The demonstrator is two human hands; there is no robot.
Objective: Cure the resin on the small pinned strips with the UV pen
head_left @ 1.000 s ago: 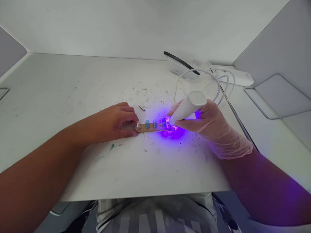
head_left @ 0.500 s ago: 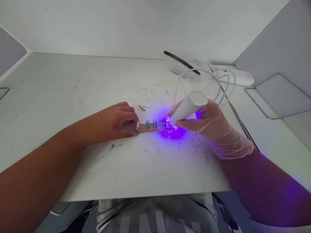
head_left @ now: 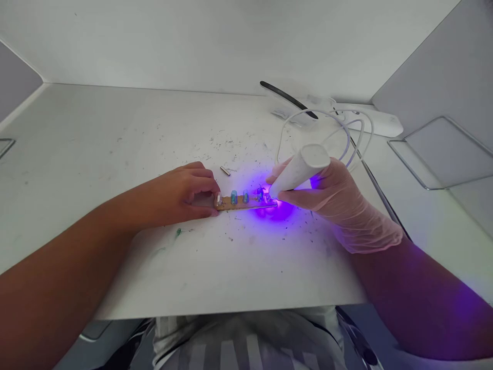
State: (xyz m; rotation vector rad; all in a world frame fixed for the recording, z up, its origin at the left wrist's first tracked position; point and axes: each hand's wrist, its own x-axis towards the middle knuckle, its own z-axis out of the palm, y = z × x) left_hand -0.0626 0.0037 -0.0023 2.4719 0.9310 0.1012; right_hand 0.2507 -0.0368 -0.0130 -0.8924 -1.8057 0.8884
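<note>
The bare left hand (head_left: 192,194), curled with a gap between thumb and fingers, pinched the left end of a narrow brown strip (head_left: 239,204) lying on the white table (head_left: 154,277). The gloved right hand (head_left: 337,203) grasped a white lamp (head_left: 300,169), whose violet light (head_left: 280,211) covered the strip's right end.

A narrow brown strip (head_left: 235,204) is laid flat near the frame's centre, topped by a row of small upright capsules (head_left: 234,197), clear at left, blue-green midway. A white handheld lamp (head_left: 298,172) is held tilted at its violet-lit right end.
</note>
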